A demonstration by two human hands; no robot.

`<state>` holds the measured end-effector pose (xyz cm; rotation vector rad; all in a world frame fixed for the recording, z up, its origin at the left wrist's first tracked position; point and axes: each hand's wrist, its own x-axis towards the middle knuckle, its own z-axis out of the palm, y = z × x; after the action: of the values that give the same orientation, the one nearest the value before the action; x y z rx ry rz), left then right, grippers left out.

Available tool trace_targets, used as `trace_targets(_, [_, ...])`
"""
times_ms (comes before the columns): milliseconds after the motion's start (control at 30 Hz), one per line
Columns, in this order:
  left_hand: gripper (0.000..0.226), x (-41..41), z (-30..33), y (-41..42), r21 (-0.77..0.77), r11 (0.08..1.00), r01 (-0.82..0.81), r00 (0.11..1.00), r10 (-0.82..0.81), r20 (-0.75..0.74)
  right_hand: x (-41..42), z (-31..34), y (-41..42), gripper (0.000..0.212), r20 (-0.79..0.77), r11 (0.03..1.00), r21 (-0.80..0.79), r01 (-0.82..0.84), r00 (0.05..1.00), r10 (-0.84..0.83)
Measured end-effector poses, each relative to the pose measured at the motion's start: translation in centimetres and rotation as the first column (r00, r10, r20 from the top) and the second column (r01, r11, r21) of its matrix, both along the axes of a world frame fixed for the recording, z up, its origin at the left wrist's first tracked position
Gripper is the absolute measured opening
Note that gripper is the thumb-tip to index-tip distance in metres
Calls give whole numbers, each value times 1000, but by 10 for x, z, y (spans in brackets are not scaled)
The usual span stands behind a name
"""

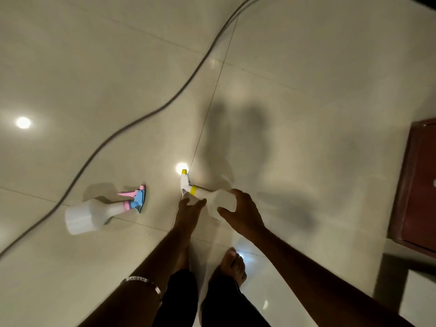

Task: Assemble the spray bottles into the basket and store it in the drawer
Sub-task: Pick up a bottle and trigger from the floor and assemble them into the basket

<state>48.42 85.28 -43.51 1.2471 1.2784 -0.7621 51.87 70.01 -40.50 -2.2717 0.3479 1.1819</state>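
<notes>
Two white spray bottles lie on the glossy tiled floor. The one with a yellow collar and nozzle tip [205, 197] lies just ahead of my feet. My right hand [240, 213] curls around its body, fingers over the top and thumb underneath. My left hand [188, 206] is at its neck with fingers spread, touching near the trigger. The other bottle, with a pink and blue spray head [94, 213], lies on its side to the left, apart from both hands. No basket or drawer is visible.
A grey cable [132, 128] snakes across the floor from the top centre to the lower left, passing behind the pink and blue bottle. A reddish-brown piece of furniture [420, 185] stands at the right edge. My bare foot [233, 265] is below the hands.
</notes>
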Motion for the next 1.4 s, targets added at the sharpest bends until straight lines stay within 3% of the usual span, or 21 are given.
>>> trace_targets(133, [72, 1, -40, 7, -31, 996, -89, 996, 89, 5, -2, -38, 10, 84, 60, 990, -60, -127, 990, 130])
trace_targets(300, [30, 3, -59, 1, -92, 992, -87, 995, 92, 45, -1, -60, 15, 100, 33, 944, -157, -289, 954, 297])
trace_targets(400, [31, 4, -58, -4, -136, 979, -154, 986, 161, 42, 0, -65, 16, 106, -31, 936, -145, -320, 947, 319])
trace_targets(567, [32, 8, -41, 8, -248, 917, -314, 942, 332, 37, 9, -49, 8, 103, -4, 995, 38, -88, 996, 88])
trace_targets(667, [27, 9, -23, 21, -328, 895, -301, 944, 329, 32, 12, -19, -2, 102, -42, 981, 186, 47, 998, -40])
trace_targets(800, [39, 13, 26, 28, -489, 849, -199, 979, 196, -58, 19, 34, -11, 100, -125, 932, 336, 137, 987, -100])
trace_targets(967, [46, 22, 105, 26, -586, 805, -93, 992, 123, 12, 31, 113, -18, 97, -179, 883, 429, 194, 976, -127])
trace_targets(1200, [44, 47, 225, 10, -549, 828, -113, 959, 236, 158, 43, 235, -32, 106, -100, 880, 436, 188, 982, -161])
trace_targets(1400, [38, 65, 347, -21, -470, 882, -22, 956, 157, 249, 40, 342, -58, 107, 32, 900, 411, 143, 985, -171])
